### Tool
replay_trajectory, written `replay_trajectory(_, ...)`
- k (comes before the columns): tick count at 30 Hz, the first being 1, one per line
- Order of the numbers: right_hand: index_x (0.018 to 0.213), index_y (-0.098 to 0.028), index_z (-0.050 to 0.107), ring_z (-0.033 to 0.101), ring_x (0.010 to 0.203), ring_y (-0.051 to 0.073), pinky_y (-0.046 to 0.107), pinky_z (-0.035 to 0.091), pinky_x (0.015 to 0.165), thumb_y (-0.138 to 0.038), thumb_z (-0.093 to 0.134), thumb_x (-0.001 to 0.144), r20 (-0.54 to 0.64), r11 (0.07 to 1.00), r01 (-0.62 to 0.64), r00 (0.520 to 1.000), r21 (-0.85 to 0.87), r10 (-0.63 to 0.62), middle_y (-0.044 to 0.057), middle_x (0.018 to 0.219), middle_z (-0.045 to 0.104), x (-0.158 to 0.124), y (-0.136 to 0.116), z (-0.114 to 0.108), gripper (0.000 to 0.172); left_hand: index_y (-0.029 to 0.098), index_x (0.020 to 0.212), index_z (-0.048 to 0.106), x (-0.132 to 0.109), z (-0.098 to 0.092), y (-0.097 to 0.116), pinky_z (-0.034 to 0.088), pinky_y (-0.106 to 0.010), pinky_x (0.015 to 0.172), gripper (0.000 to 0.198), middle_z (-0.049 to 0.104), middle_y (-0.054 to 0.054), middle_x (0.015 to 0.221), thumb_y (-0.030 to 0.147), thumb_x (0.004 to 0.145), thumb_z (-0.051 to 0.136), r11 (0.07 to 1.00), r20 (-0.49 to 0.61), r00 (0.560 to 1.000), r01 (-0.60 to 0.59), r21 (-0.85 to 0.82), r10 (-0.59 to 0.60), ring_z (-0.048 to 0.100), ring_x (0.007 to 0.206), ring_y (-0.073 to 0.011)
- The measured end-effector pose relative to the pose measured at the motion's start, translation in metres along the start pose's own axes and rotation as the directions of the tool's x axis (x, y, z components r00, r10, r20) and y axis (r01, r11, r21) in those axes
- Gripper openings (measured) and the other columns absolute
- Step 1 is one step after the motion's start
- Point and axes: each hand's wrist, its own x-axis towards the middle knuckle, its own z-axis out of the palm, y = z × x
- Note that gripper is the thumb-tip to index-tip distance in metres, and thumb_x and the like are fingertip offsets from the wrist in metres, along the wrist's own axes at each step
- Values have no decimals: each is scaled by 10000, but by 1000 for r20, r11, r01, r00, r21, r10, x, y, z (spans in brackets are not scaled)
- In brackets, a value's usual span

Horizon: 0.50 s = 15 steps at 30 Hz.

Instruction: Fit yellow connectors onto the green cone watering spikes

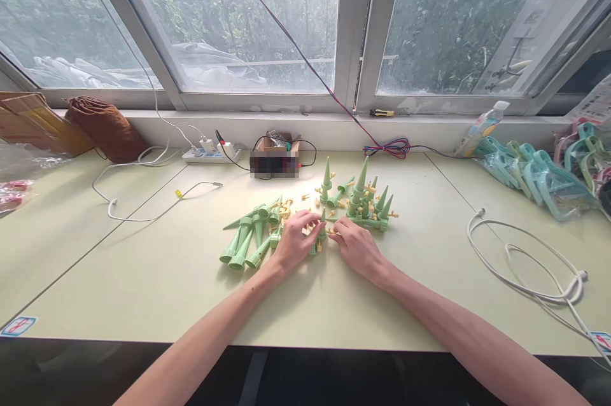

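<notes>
My left hand point(298, 239) is closed around a green plant watering spike point(323, 217), whose pointed tip sticks up past my fingers. Close on its right, my right hand point(356, 244) pinches a small yellow valve point(331, 231) at the spike's side. Whether the valve touches the spike is hidden by my fingers. Several loose green spikes point(242, 247) lie to the left of my left hand, with small yellow valves point(286, 205) scattered behind it. Beyond my right hand, several spikes with yellow valves fitted point(359, 193) stand upright in a cluster, and others lie beside them.
A power strip point(210, 154) and a small box point(281, 142) sit along the window side. White cables lie on the left point(143, 219) and right point(529, 288). Green plastic hangers point(539, 180) and a bottle point(482, 129) are at the right; a brown pouch point(102, 129) stands at the left.
</notes>
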Motion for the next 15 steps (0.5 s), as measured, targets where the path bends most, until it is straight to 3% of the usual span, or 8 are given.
replay_trajectory(5, 839, -181, 572, 598, 713, 153, 242, 346, 540, -211, 510, 997, 3, 1000, -23, 1000, 5, 23, 40, 922, 627, 0, -1, -1, 173, 177, 856, 672, 0, 0, 0, 451, -265, 689, 108, 629, -17, 785, 227, 914, 595, 1000, 3, 1000, 3, 2, -3, 588, 735, -147)
replay_trajectory(10, 951, -181, 585, 607, 708, 156, 256, 390, 571, -213, 599, 949, -34, 999, -38, 999, 25, 39, 42, 982, 642, -1, 0, 1, 35, 177, 849, 666, 0, -1, 1, 449, -264, 689, 102, 625, -16, 785, 222, 912, 599, 1000, 0, 1000, 3, -4, -3, 583, 736, -146)
replay_trajectory(15, 900, -185, 570, 605, 696, 156, 258, 388, 561, -185, 594, 945, -48, 999, -41, 998, 18, 42, 33, 945, 639, 0, 1, 2, 51, 183, 872, 665, 0, -1, 0, 454, -265, 689, 75, 618, -13, 791, 215, 907, 607, 1000, 16, 1000, -7, -6, 7, 581, 746, -146)
